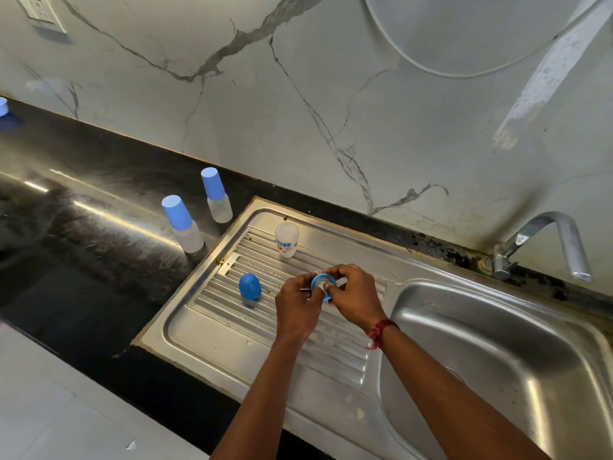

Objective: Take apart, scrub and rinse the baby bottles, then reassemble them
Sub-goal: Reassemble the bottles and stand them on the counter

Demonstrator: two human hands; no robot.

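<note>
Both hands [326,293] pinch a blue collar ring [323,284], nipple seemingly inside.

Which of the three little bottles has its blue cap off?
The printed bottle standing on the drainboard; the two bottles on the black counter keep their caps.

Basin [517,353] open; cap [249,286], bottle [287,239] crowd drainboard [232,333].

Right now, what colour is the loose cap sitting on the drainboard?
Blue; the loose cap shows best in the head view.
</note>
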